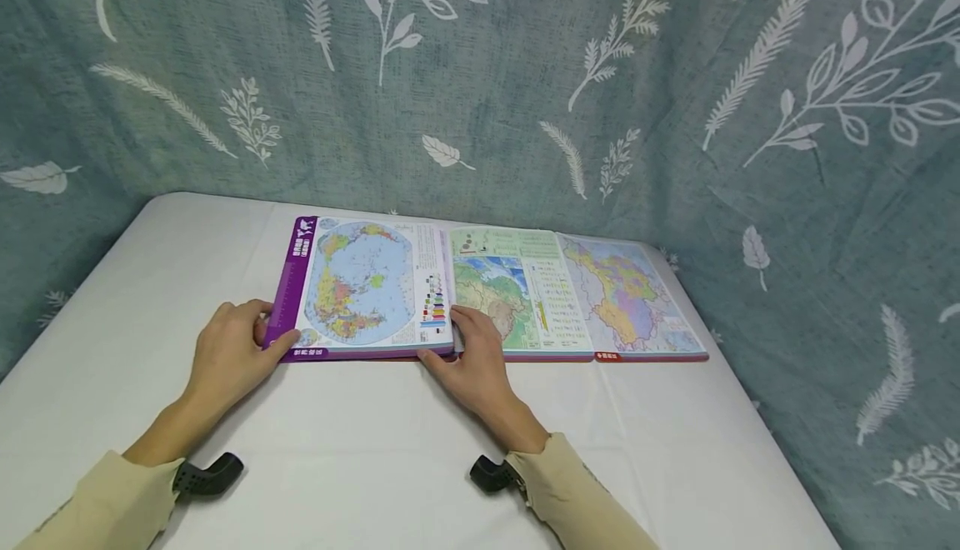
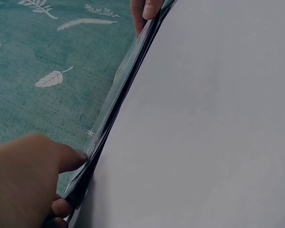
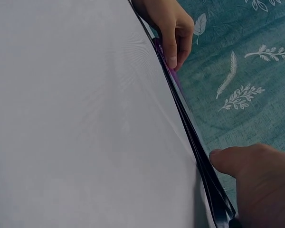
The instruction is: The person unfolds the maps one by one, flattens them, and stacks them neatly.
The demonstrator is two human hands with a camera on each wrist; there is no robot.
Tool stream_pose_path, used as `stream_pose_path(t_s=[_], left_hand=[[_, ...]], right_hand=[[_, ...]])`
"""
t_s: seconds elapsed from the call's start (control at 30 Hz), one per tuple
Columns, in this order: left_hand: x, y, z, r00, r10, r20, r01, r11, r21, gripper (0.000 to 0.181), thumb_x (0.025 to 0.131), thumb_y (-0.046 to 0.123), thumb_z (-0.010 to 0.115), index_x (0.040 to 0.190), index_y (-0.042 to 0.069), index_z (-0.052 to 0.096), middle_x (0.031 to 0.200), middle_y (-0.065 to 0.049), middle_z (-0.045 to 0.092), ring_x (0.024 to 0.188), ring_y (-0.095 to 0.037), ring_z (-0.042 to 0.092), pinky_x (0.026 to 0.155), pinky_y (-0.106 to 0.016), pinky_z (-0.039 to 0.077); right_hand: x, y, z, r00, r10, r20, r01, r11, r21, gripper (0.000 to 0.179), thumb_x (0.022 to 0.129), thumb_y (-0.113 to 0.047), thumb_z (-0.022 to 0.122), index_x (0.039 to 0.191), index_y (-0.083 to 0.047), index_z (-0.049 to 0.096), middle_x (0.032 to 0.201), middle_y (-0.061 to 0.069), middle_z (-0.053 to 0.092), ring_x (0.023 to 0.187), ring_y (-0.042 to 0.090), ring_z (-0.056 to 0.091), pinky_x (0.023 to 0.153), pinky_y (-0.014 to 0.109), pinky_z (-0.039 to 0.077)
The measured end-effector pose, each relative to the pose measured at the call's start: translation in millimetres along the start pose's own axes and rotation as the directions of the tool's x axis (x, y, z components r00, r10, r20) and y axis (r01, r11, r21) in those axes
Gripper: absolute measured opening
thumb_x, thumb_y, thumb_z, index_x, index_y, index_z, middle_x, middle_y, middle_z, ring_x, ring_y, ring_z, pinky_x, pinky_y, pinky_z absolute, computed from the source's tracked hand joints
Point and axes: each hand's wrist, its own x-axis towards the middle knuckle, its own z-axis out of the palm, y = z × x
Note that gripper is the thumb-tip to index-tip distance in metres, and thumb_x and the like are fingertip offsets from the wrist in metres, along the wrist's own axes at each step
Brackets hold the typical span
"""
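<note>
A world map sheet (image 1: 360, 283) with a purple left border lies on top of a stack near the middle of the white table. My left hand (image 1: 234, 350) grips its front left corner, thumb on the upper side and fingers around the left edge. At the front right corner, my right hand (image 1: 474, 358) holds the same map, its thumb at the front edge and fingers over the right edge. Both wrist views show the stack edge-on, the left thumb (image 2: 69, 157) and right thumb (image 3: 228, 160) against it.
To the right lie a green relief map (image 1: 491, 300) and a coloured political map (image 1: 626, 300), side by side. The white tablecloth (image 1: 360, 450) extends in front. A green leaf-patterned curtain (image 1: 480, 100) hangs behind the table and along its sides.
</note>
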Motion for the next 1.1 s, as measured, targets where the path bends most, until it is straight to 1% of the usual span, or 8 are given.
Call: stream_pose_path(t_s=[0.27,0.37,0.53,0.73,0.9,1.0,1.03,1.1], left_hand=[[-1.3,4.5,3.7,1.0,0.017,0.012,-0.018,1.0,0.01,0.057,0.08,0.025,0.09,0.118,-0.011,0.067,0.068,-0.005,0.051,0.074,-0.025,0.044,0.065,-0.035,0.03],[-0.9,5.4,4.8,1.0,0.023,0.0,-0.023,1.0,0.001,0.053,0.081,0.021,0.09,0.117,-0.011,0.068,0.067,-0.005,0.051,0.072,-0.024,0.043,0.064,-0.035,0.029],[-0.9,9.0,6.3,0.999,0.022,-0.041,-0.023,0.999,-0.032,0.046,0.084,0.013,0.086,0.119,-0.011,0.068,0.068,-0.005,0.052,0.072,-0.023,0.043,0.064,-0.035,0.029],[-3.8,12.6,7.1,0.995,0.02,-0.098,-0.026,0.998,-0.05,0.042,0.084,0.01,0.086,0.116,-0.01,0.068,0.073,-0.008,0.053,0.079,-0.024,0.045,0.065,-0.034,0.03],[-3.4,8.7,7.7,0.997,0.006,-0.071,-0.011,0.998,-0.067,0.042,0.085,0.011,0.086,0.117,-0.009,0.067,0.069,-0.005,0.054,0.068,-0.021,0.044,0.062,-0.033,0.031],[-2.3,6.5,8.3,0.999,-0.004,-0.04,0.001,0.997,-0.08,0.042,0.087,0.013,0.085,0.118,-0.009,0.066,0.065,-0.002,0.052,0.059,-0.017,0.042,0.061,-0.034,0.031],[-2.0,6.0,8.3,0.999,-0.007,-0.031,0.005,0.997,-0.081,0.042,0.088,0.014,0.085,0.118,-0.009,0.066,0.064,-0.001,0.051,0.058,-0.016,0.041,0.061,-0.033,0.031],[-1.6,5.9,8.4,1.0,-0.011,-0.021,0.009,0.997,-0.081,0.042,0.088,0.014,0.085,0.118,-0.009,0.065,0.063,0.0,0.051,0.058,-0.016,0.041,0.062,-0.033,0.03]], right_hand=[[-1.3,1.5,-3.5,0.999,-0.029,-0.03,0.028,0.999,-0.028,0.071,0.081,-0.031,0.088,0.134,0.009,0.064,0.14,0.019,0.062,0.136,0.037,0.054,0.114,0.056,0.038],[-1.5,2.9,-5.5,0.999,-0.027,-0.018,0.026,0.999,-0.024,0.071,0.082,-0.031,0.087,0.135,0.009,0.063,0.141,0.019,0.061,0.137,0.037,0.053,0.115,0.056,0.037],[-2.3,6.1,-8.1,1.0,-0.01,0.007,0.01,1.0,-0.007,0.071,0.083,-0.03,0.087,0.138,0.008,0.063,0.144,0.02,0.06,0.139,0.037,0.052,0.116,0.056,0.037],[-1.8,4.6,-7.7,1.0,-0.017,0.008,0.017,1.0,-0.001,0.07,0.084,-0.029,0.087,0.139,0.007,0.062,0.146,0.019,0.059,0.139,0.037,0.052,0.115,0.056,0.039],[-2.9,3.1,-6.2,1.0,0.002,-0.024,-0.001,1.0,0.023,0.067,0.086,-0.029,0.086,0.139,0.004,0.062,0.149,0.016,0.058,0.141,0.035,0.05,0.114,0.054,0.041],[-2.8,1.8,-6.1,0.996,0.026,-0.086,-0.02,0.997,0.073,0.061,0.087,-0.027,0.086,0.138,-0.001,0.064,0.144,0.014,0.062,0.137,0.032,0.055,0.111,0.052,0.043],[-3.0,1.1,-6.1,0.993,0.039,-0.108,-0.029,0.995,0.098,0.059,0.087,-0.026,0.086,0.137,-0.002,0.065,0.139,0.013,0.066,0.132,0.032,0.058,0.108,0.051,0.046],[-2.9,0.5,-5.9,0.989,0.068,-0.135,-0.046,0.987,0.154,0.055,0.089,-0.023,0.085,0.137,-0.005,0.065,0.121,0.01,0.074,0.116,0.027,0.068,0.098,0.043,0.053]])
